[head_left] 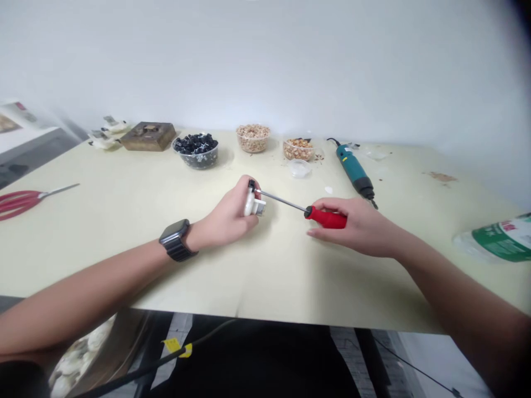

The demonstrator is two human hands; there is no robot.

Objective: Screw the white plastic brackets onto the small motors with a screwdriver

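Left hand (226, 218) clenched around a small white plastic fitting (249, 203), over the matte cream tabletop (124, 265); right hand (360, 228) grasping a ribbed-looking red-handled screwdriver (327, 218), slim steel shaft meeting the fitting. Beyond, a teal power screwdriver (353, 170) and a clear tub of glossy black lumps (196, 150).

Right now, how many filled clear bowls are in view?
3, in a row along the far side: a bowl of dark pieces on the left, a bowl of pale nuts in the middle, and a bowl of brown bits on the right. None looks hidden.
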